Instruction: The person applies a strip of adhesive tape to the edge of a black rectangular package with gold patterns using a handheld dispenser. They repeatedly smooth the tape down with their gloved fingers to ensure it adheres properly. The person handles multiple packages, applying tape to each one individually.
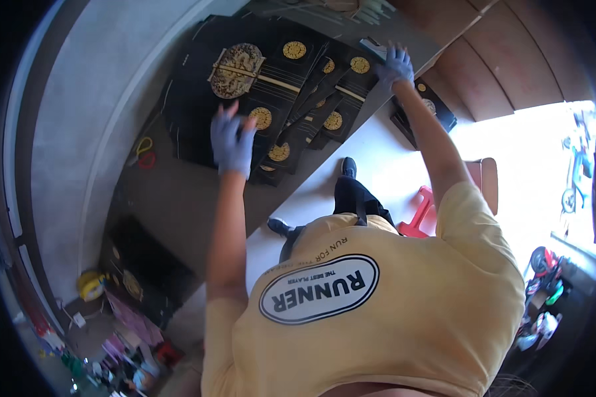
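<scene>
My left hand (233, 142), in a grey glove with bare fingertips, is over a large flat black printed sheet (198, 122) with gold round motifs. Its fingers are apart, and I cannot tell whether they press on it. A large round patterned emblem (237, 70) with a gold strip lies just beyond those fingertips. Several narrower black printed pieces (334, 99) overlap in a fanned pile to the right. My right hand (397, 65), gloved alike, is stretched out with straight fingers at the pile's far right end. Close to it lies a small blue and white item (373, 47), too small to name.
Yellow-handled and red-handled scissors (144, 153) lie on the dark table (172, 192) at left. More black pieces (425, 109) are stacked beyond the table's right edge. A red stool (418, 213) stands right of my legs. Mixed clutter (132, 360) fills the lower left.
</scene>
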`<state>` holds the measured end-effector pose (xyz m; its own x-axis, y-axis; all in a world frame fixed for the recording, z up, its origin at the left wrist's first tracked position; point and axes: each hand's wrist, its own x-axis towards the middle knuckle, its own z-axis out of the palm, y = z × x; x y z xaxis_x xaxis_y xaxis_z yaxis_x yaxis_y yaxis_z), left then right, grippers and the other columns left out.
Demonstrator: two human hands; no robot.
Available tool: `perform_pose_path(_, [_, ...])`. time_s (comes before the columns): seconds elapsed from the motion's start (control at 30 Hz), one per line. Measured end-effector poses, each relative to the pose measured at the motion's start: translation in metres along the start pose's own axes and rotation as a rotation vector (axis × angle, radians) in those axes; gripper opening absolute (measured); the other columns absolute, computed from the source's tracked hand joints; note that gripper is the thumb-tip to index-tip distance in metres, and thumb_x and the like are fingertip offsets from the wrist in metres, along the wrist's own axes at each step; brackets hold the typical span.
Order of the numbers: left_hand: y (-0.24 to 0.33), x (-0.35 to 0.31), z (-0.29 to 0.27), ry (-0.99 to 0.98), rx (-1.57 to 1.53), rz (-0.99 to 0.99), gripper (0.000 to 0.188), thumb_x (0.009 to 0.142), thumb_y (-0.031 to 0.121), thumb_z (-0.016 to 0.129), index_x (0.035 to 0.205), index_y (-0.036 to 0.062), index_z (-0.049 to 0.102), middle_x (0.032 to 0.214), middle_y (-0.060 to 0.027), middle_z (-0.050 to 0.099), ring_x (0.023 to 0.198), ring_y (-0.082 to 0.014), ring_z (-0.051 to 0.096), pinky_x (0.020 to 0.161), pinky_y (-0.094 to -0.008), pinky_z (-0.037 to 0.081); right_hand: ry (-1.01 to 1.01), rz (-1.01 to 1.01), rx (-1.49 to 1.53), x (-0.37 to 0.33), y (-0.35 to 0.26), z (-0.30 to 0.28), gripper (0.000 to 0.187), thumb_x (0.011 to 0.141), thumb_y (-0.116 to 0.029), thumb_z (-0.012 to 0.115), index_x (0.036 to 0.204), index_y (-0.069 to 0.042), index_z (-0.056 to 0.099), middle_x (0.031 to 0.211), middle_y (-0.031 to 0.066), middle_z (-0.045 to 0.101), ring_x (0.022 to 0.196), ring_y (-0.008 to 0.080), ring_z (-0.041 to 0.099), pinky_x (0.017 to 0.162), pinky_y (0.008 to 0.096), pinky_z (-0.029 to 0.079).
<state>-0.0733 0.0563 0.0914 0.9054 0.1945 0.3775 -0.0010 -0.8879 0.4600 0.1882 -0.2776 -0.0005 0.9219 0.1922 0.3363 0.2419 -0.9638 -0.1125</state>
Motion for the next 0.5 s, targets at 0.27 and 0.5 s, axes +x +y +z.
perform_pose_path(0.27, [-0.053, 0.104, 0.111, -0.102, 0.742, -0.114, 0.065, 0.088, 0.062, 0.030, 0.143, 0.0289, 0.021, 0.147, -0.0162, 0.022, 0.135, -0.0403, 0.018, 0.109, -0.0513, 0.016, -0.525, -0.161, -0.045, 0.058, 0.035, 0.024, 0.077, 0.076, -0.065, 0.054, 0.125, -0.005, 0.047, 0.133, 0.0184, 0.043, 0.121, 0.0354, 0.042, 0.101, 0.0413, 0.035])
perform_pose_path(0.5, [-0.005, 0.035, 0.134, -0.085, 0.650, -0.050, 0.061, 0.086, 0.063, 0.035, 0.139, 0.0343, 0.031, 0.145, -0.0160, 0.027, 0.131, -0.0425, 0.025, 0.104, -0.0546, 0.022, -0.864, 0.378, 0.778, -0.002, 0.114, -0.004, 0.073, 0.082, -0.063, 0.049, 0.122, -0.002, 0.048, 0.118, 0.0168, 0.054, 0.113, 0.0283, 0.051, 0.093, 0.0394, 0.041])
